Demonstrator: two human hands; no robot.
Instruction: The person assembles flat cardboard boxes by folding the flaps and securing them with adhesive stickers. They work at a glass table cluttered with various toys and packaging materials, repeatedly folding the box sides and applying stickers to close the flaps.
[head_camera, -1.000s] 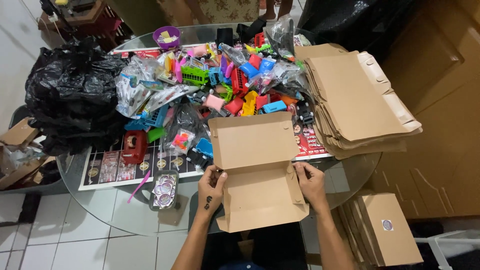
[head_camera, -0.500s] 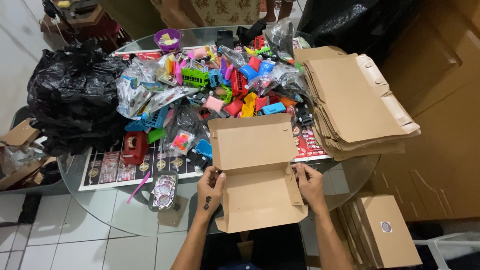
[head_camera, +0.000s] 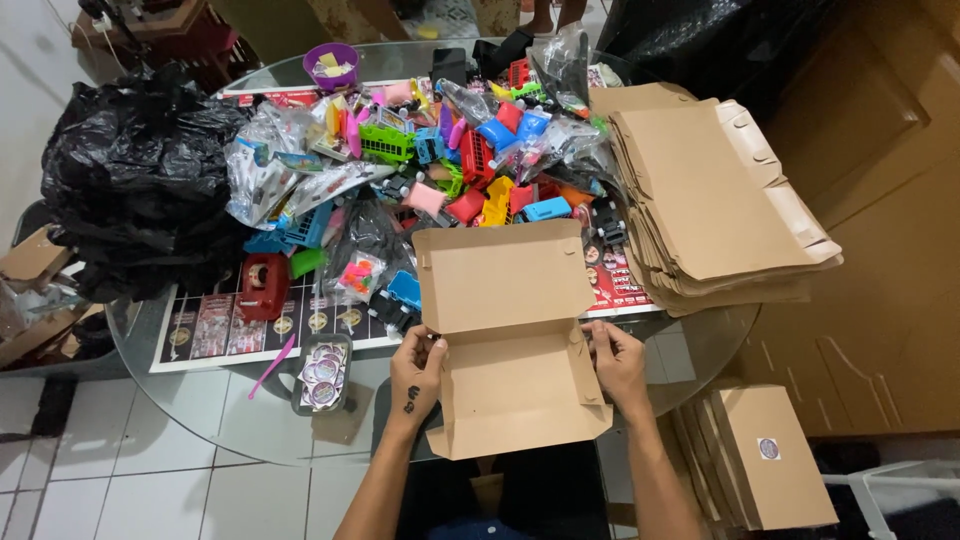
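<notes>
A brown cardboard box (head_camera: 515, 370) lies open at the near edge of the round glass table (head_camera: 200, 415), its lid flap raised toward the toys. My left hand (head_camera: 415, 375) grips the box's left side wall. On the opposite wall my right hand (head_camera: 617, 368) holds on, fingers curled over the edge. Nothing shows inside the box. Just beyond the lid spreads a heap of small colourful plastic toys (head_camera: 450, 160), some of them in clear bags.
A stack of flat cardboard blanks (head_camera: 715, 205) lies at the table's right. A black plastic bag (head_camera: 135, 180) fills the left. A small tray of round stickers (head_camera: 322, 372) and a pink stick (head_camera: 272, 365) sit near my left hand. Folded boxes (head_camera: 765, 455) stand on the floor at right.
Both hands have stayed on the box's side walls; the box has shifted only slightly between the frames.
</notes>
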